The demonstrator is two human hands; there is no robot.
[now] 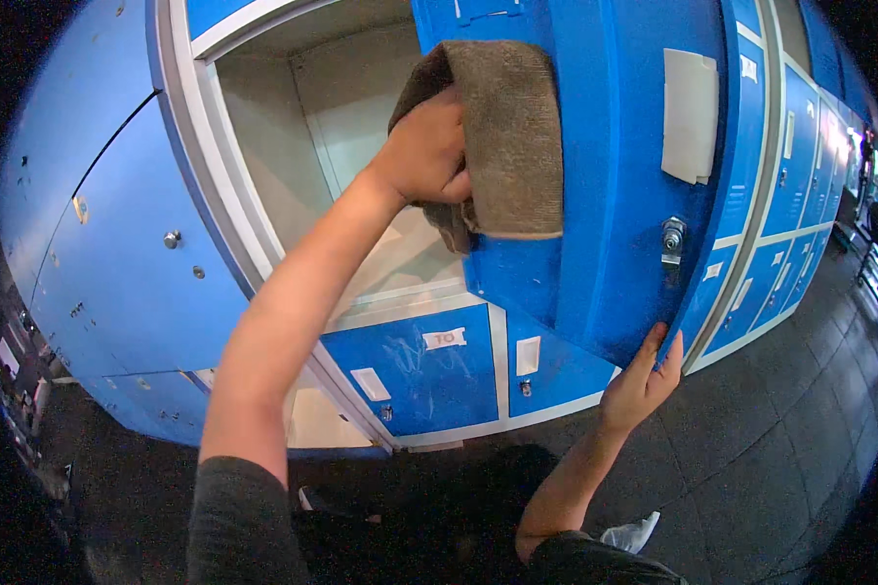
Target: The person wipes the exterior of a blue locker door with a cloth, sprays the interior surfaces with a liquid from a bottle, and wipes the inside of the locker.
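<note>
- Left hand (pixel 424 146), twelve o'clock: curled and clamped on a brown towel (pixel 514 146), fingertips hidden in its folds.
- The towel hangs toward one o'clock, before the open blue locker door (pixel 615 136); whether they touch, I cannot tell.
- Right hand (pixel 639 388), four o'clock: fingers clamped on the door's lower edge.
- Open locker compartment (pixel 263 136): eleven o'clock.

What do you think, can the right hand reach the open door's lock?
Probably yes: the right hand holds the door by its lower edge, below the lock, nothing in between, though it may have to let go.
</note>
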